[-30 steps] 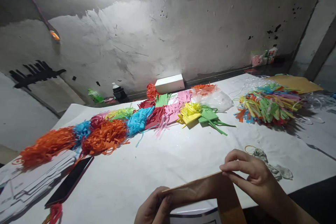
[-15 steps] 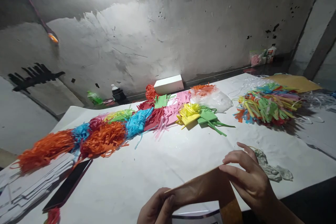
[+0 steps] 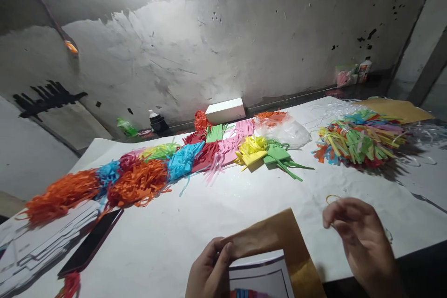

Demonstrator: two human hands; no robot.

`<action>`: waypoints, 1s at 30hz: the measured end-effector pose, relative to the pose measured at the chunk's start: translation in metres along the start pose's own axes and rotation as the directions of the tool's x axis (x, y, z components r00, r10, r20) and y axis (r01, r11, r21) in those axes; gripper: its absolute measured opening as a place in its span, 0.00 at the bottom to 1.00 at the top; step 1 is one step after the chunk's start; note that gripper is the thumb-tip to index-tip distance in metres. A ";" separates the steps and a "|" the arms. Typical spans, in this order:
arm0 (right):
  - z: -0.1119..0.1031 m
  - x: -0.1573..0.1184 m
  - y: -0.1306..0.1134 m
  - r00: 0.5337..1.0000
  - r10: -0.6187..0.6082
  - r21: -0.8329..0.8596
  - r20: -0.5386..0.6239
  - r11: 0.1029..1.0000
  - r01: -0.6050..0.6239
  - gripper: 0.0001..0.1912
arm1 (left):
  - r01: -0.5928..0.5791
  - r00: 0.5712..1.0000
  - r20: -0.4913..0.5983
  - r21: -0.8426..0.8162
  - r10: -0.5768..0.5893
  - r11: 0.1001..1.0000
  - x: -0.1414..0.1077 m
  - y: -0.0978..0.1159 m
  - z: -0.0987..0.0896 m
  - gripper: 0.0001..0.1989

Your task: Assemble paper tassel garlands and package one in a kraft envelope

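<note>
- Brown paper (image 3: pixel 275 233) is held over the near edge of the white-covered table (image 3: pixel 167 242), right of centre; its upper left corner is pinched by the left hand (image 3: pixel 209 270), closed with the thumb in front and the fingers behind.
- A white printed sheet (image 3: pixel 260 272) is seen against the brown paper's face; whether it is fixed there cannot be told.
- The right hand (image 3: pixel 365 237) is raised to the right, apart from the brown paper; its fingers are curled towards the thumb, but they are blurred; whether anything is gripped cannot be told.
- A thin yellow loop (image 3: pixel 331 196) is seen just beyond the right hand.
- A light, flat-thumbed pinch is called for, so that the corner is not creased; the unsupported right edge is best steadied by fingertips; the printed sheet should be left uncovered and unbent.
- Fringed orange bundles (image 3: pixel 141 184) are laid far left; a multicoloured fringed bundle (image 3: pixel 359 142) is set far right.
</note>
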State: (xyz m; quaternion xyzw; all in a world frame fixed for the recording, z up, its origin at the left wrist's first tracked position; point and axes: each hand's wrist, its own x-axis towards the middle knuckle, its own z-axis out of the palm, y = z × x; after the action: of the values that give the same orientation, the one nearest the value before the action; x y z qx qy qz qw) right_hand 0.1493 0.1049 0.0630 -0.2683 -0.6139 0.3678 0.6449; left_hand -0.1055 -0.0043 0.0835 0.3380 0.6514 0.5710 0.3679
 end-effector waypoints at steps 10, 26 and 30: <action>0.012 0.038 0.051 0.867 0.498 -0.331 0.017 0.821 -0.465 0.48 | -0.176 0.982 -0.029 0.215 0.187 0.961 0.014 -0.011 -0.005 0.28; 0.031 -0.020 -0.054 0.465 0.602 -0.378 0.648 0.785 -0.490 0.09 | -0.513 0.736 0.604 0.200 0.307 0.835 -0.023 -0.011 -0.008 0.11; 0.035 -0.023 -0.047 0.390 0.646 -0.399 0.656 0.736 -0.547 0.07 | -0.476 0.738 0.613 0.177 0.282 0.862 -0.025 -0.008 -0.011 0.07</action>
State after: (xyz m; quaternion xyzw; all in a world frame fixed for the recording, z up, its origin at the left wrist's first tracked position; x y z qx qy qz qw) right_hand 0.1217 0.0555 0.0908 -0.3266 -0.7068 0.6138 0.1308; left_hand -0.1028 -0.0327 0.0784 0.6744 0.5121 0.3932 0.3582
